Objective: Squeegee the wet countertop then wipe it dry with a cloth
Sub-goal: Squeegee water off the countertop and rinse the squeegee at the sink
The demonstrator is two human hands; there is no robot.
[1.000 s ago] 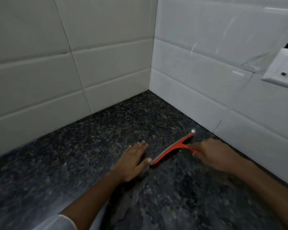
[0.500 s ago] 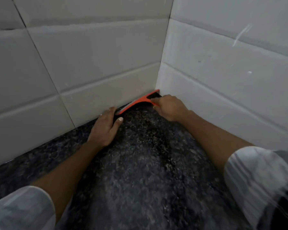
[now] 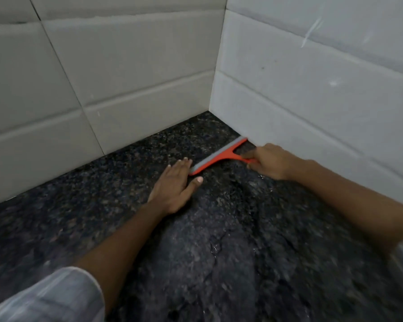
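An orange squeegee (image 3: 215,158) with a grey blade strip is held blade-down on the dark speckled counter (image 3: 84,205), in the corner formed by 2 walls of pale tiles (image 3: 130,73). The blade runs diagonally, its far end touching or just short of the right-hand wall at the base of the tiles and its near end lying beside the left hand (image 3: 176,184). The handle is gripped by the right hand (image 3: 269,162), whose fingers are curled closed around it so that only a short orange stretch is seen between the blade's yoke and the knuckles. The left hand is laid flat on the counter, palm down, with the fingers extended and held together and the thumb spread out to the side; the near end of the blade is touched by, or lies just against, the fingertips (image 3: 186,161), and nothing is grasped by this hand. A glossy, wet-looking film with an irregular edge is seen on the counter (image 3: 215,247) in front of the blade, between the 2 forearms. Pale striped sleeves (image 3: 56,296) are seen at the lower left and at the right edge. The lower right part of the view is blurred.
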